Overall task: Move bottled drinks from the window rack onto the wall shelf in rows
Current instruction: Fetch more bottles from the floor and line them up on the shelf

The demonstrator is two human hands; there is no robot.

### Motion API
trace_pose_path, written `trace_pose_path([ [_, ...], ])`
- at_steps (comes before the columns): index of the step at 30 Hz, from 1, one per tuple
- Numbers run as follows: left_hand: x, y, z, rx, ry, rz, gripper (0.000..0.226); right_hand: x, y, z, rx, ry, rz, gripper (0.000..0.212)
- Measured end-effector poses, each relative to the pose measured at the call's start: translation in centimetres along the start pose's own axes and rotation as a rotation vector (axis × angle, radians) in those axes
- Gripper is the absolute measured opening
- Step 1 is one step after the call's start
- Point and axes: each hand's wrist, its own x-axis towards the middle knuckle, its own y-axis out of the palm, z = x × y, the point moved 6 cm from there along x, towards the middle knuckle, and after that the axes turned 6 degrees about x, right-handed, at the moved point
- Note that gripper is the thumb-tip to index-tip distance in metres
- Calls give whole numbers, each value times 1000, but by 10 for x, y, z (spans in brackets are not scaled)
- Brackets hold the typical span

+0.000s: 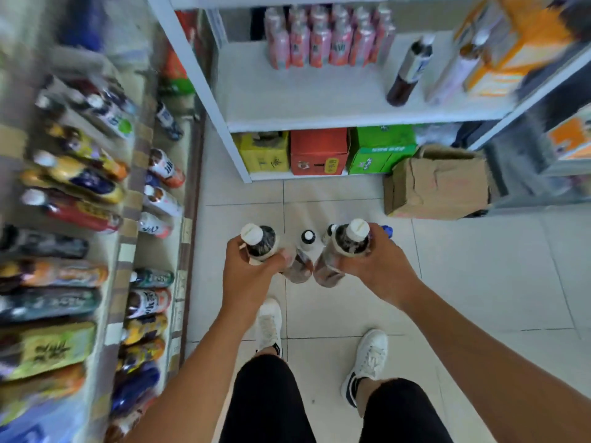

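My left hand grips a dark bottled drink with a white cap, and a second brownish bottle hangs from its fingers. My right hand holds another dark white-capped bottle, with one more bottle pressed beside it and a blue cap peeking out behind. Both hands hover over the floor in front of the white shelf. On that shelf stand several pink bottles in rows and a lone dark bottle. The rack of drinks runs along the left, blurred.
Under the shelf board sit yellow, red and green cartons. A brown cardboard box stands on the tiled floor at the right. An orange box occupies the shelf's right end. My white shoes are below.
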Motion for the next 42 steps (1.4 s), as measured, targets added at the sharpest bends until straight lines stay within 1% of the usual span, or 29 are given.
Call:
trace_pose_path([
  [3,-23,-22,-63,-97,72,-11,51,-24,-19,64,4,-56,38,47],
  [6,-45,-38,-125,-169,151,26,39,-44,-38,126,14,-143,60,50],
  [8,-59,-46,-164,-219,187,50,24,-57,-50,162,60,-189,88,51],
  [10,-75,-54,-197,-291,169,45,12,-73,-60,195,110,-221,127,43],
  [11,-83,-57,-209,-345,136,47,15,-81,-62,210,139,-235,152,36],
  [13,-96,-58,-230,-483,93,92,31,-94,-68,234,224,-248,176,25],
  [15,-113,-58,-252,-606,89,198,45,-106,-69,253,321,-249,185,22],
  [17,-134,-61,-274,-700,98,282,44,-118,-69,270,390,-259,184,29],
  [19,-143,-68,-286,-711,105,278,46,-123,-66,282,453,-255,196,39],
  [21,-149,-77,-300,-727,134,271,54,-130,-64,296,547,-268,235,38],
  [23,-156,-84,-311,-797,139,317,61,-139,-62,309,702,-247,297,37],
  [25,-161,-90,-320,-893,116,362,62,-146,-61,320,827,-219,356,39],
  [27,-167,-96,-325,-949,110,381,65,-152,-61,328,915,-183,405,47],
  [29,-171,-103,-326,-959,137,346,75,-157,-59,333,971,-153,454,56],
  [31,-176,-108,-328,-950,166,285,84,-160,-58,338,978,-170,473,54],
  [32,-181,-109,-331,-955,167,258,83,-162,-57,341,968,-180,487,52],
  [35,-195,-111,-339,-1036,140,178,67,-167,-52,348,930,-186,541,64],
  [37,-195,-118,-337,-1033,117,102,61,-171,-51,353,944,-192,580,65],
  [39,-193,-123,-334,-1012,83,80,60,-172,-52,358,942,-191,604,65],
  [42,-193,-126,-335,-960,87,102,63,-172,-54,363,910,-185,647,59],
])
